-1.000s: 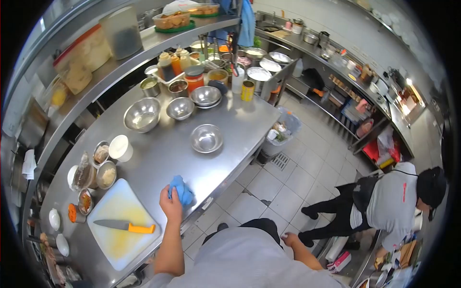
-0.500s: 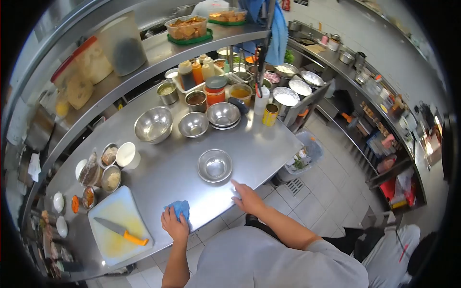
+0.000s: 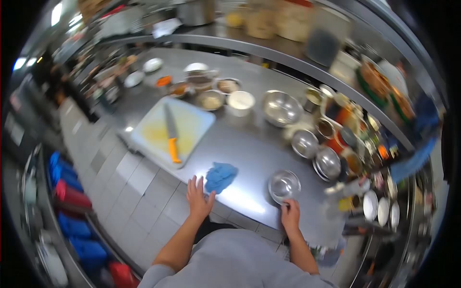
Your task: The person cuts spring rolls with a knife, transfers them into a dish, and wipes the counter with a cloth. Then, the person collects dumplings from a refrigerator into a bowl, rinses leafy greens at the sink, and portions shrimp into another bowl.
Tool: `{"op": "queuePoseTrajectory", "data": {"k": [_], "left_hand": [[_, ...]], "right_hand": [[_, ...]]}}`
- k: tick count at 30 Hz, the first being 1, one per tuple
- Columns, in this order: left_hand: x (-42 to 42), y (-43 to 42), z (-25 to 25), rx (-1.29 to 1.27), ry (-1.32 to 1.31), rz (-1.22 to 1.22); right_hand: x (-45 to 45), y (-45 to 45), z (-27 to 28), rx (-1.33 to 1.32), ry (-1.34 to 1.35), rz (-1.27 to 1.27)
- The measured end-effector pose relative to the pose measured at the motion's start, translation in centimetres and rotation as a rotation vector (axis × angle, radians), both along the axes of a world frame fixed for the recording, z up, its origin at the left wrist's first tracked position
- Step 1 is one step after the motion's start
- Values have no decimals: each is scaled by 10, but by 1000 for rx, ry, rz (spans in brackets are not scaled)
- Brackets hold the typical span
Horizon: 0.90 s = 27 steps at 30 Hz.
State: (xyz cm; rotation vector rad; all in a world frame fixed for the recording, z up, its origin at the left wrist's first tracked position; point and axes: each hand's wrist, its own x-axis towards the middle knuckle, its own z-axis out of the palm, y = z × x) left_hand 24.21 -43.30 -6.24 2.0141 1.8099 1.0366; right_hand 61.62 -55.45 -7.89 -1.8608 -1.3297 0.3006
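Note:
My left hand (image 3: 199, 198) is open, its fingers spread at the front edge of the steel table. Just beside it, a crumpled blue cloth (image 3: 221, 177) lies on the tabletop, apart from the palm. My right hand (image 3: 290, 214) has its fingers closed at the near rim of a small steel bowl (image 3: 284, 185), which stands upright on the table. Left of the cloth, a knife (image 3: 171, 127) with an orange handle rests on a stained white cutting board (image 3: 201, 117).
Behind the board stand a white tub (image 3: 240, 102) and a bowl of pale chopped food (image 3: 210, 100). A large steel bowl (image 3: 282, 109) and smaller bowls (image 3: 328, 162) are farther right. An overhead shelf (image 3: 225, 44) crosses the back. Tiled floor (image 3: 139, 187) lies in front.
The view has swung to the left and blurred. My left hand has let go of the blue cloth. My right hand has moved onto the small steel bowl's rim.

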Motion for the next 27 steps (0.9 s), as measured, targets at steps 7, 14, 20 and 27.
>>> {"op": "queuePoseTrajectory", "data": {"k": [7, 14, 20, 27], "left_hand": [[-214, -239, -204, -869, 544, 326], [-292, -460, -194, -1348, -107, 1007], [-334, -439, -166, -1295, -788, 1080], [-481, -420, -217, -816, -744, 1000]], "right_hand": [[-4, 18, -14, -12, 187, 78], [-92, 63, 21, 57, 264, 207], [-257, 69, 54, 21, 133, 550], [-478, 98, 22, 5, 28, 914]]}}
